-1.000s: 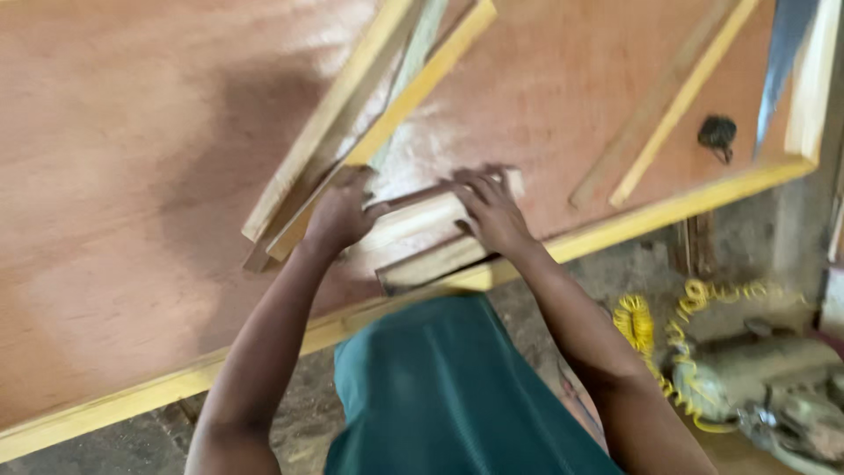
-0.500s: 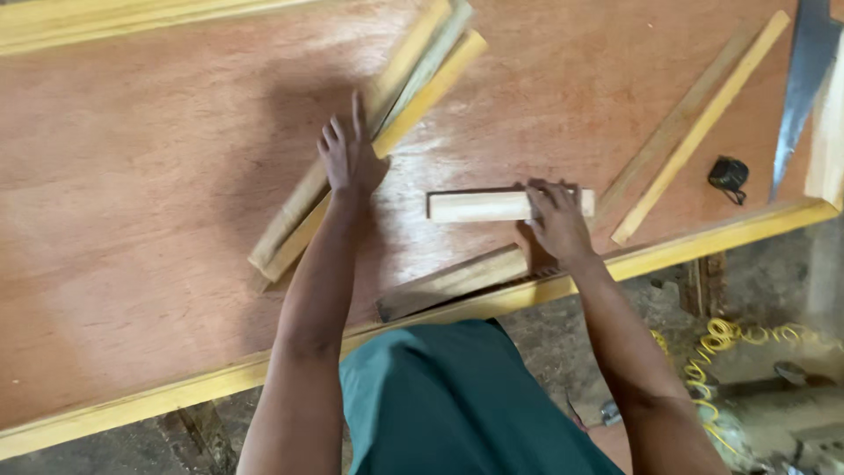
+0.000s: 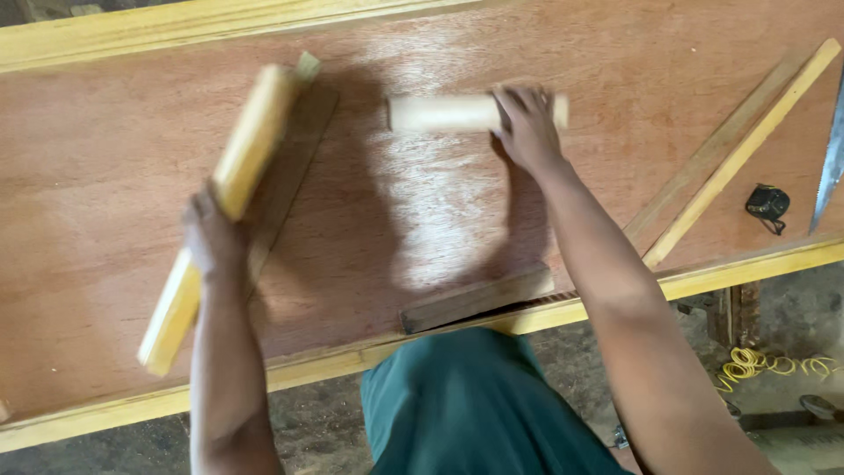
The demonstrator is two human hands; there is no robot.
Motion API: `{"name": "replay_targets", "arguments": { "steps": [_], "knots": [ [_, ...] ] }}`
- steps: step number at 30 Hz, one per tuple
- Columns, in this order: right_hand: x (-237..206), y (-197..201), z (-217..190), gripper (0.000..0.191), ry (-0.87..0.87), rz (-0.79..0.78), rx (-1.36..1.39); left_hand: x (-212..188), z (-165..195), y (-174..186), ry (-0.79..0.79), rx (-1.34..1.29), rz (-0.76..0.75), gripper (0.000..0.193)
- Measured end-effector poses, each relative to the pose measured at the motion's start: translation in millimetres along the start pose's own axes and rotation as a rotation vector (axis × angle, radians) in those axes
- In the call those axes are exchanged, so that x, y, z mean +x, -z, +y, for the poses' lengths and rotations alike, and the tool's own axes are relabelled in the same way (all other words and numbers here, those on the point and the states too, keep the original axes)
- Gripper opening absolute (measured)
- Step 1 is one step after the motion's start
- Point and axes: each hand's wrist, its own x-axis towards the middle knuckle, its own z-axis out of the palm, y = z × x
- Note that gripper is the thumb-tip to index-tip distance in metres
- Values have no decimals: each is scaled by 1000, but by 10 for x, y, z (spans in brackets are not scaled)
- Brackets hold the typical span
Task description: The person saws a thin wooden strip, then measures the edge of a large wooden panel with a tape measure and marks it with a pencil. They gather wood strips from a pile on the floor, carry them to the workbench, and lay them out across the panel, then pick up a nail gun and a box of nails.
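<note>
The left hand (image 3: 214, 242) is wrapped about the middle of a long pale wood strip (image 3: 230, 189), its grip closed round it; the strip slants over the reddish board (image 3: 422, 220) that serves as the desk, with a darker strip (image 3: 294, 163) lying just beside it. The right hand (image 3: 527, 127) lies flat on a short pale block (image 3: 457, 113), fingers spread over its right part, pressing rather than clasping.

Both pieces look like dry, stiff, light wood, not fragile; I'd judge the long one balances best held near its middle, and the block is easiest taken across its width.

Near the front edge lies a dark short piece (image 3: 479, 299). To the right, two long strips (image 3: 738, 154), a small black tape measure (image 3: 767, 204) and a saw blade (image 3: 831, 167). No labels or packages show.
</note>
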Motion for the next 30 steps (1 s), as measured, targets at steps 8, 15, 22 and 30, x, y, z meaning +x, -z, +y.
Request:
{"name": "replay_targets", "arguments": {
  "steps": [8,15,22,30],
  "knots": [
    [862,72,-508,74,-193,1,-21,-207,30,100,-74,-180,414,74],
    [588,188,-370,73,-645,515,197,227,1807,120,-163,-988,172,61],
    [728,360,-397,41,-541,371,451,653,2493,474,-177,-1018,296,81],
    [599,252,-41,53,-303,407,734,786,2308,417,-181,-985,267,75]
  ]
}}
